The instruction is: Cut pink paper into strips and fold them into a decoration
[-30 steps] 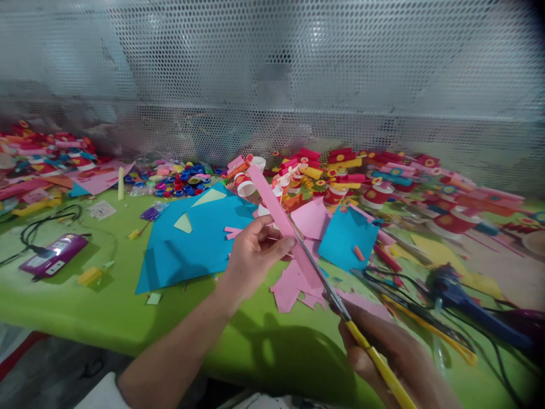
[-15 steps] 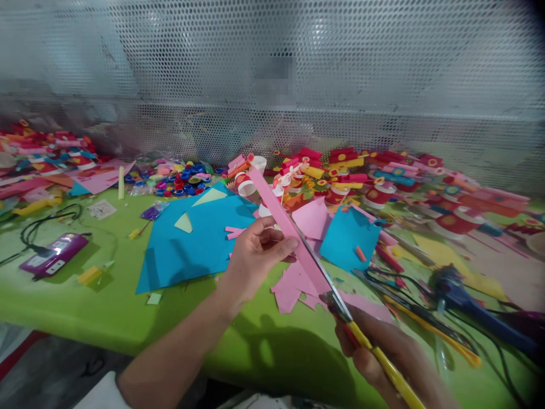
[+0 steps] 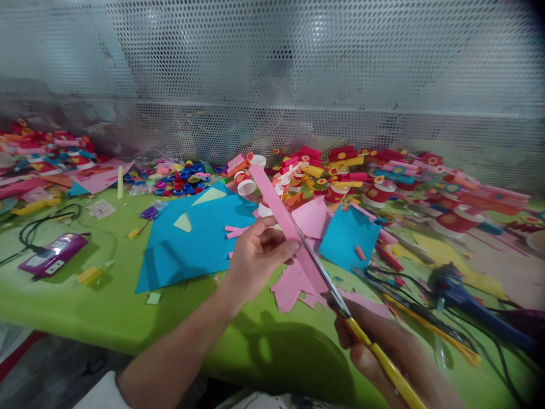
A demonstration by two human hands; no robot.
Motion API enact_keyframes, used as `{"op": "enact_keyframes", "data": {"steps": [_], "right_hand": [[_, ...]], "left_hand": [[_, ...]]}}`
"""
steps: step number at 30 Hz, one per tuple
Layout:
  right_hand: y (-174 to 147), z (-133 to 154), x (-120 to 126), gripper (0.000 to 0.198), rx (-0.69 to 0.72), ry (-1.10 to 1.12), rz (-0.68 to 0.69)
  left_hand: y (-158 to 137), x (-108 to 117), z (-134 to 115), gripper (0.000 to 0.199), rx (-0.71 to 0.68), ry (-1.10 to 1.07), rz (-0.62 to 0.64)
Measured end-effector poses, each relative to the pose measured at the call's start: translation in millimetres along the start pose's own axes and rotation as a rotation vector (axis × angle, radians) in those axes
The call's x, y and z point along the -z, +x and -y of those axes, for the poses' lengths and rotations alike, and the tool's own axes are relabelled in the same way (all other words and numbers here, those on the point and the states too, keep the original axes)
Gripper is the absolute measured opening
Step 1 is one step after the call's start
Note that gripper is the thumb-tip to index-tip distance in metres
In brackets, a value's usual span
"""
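Observation:
A long pink paper strip (image 3: 275, 199) slants up and away over the table, pinched between the thumb and fingers of my left hand (image 3: 258, 250). In my right hand (image 3: 392, 346) is a pair of scissors (image 3: 326, 275) with yellow handles. Their blades lie along the strip's right edge and look nearly closed. The strip's lower end reaches close to the fingers of my right hand. Beneath the strip lie pink paper scraps (image 3: 293, 287). A large blue sheet (image 3: 196, 238) is left of my left hand, and a smaller blue piece (image 3: 349, 238) is to the right of the blades.
A second pair of scissors (image 3: 419, 318) and a blue glue gun (image 3: 462, 301) with cables lie at the right. Paper cups with coloured rolls (image 3: 378, 193) line the back. A purple power strip (image 3: 55, 255) sits at the left. Behind the table stands a perforated metal panel (image 3: 213, 68).
Almost nothing differs. Both hands, the strip and the scissors keep nearly the same place, with only a tiny shift.

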State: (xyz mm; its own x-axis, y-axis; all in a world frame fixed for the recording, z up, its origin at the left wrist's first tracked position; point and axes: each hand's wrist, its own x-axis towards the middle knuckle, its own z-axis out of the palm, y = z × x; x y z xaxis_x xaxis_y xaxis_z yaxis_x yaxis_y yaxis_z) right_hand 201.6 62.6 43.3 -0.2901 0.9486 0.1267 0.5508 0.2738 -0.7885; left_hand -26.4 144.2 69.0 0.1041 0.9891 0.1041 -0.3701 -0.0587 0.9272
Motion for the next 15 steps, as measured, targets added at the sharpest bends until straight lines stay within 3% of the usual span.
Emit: {"op": "enact_keyframes", "data": {"steps": [15], "right_hand": [[1.3, 3.8, -5.3, 0.059, -0.032, 0.025, -0.074]], "left_hand": [[-0.9, -1.5, 0.9, 0.038, -0.023, -0.023, 0.026]]}}
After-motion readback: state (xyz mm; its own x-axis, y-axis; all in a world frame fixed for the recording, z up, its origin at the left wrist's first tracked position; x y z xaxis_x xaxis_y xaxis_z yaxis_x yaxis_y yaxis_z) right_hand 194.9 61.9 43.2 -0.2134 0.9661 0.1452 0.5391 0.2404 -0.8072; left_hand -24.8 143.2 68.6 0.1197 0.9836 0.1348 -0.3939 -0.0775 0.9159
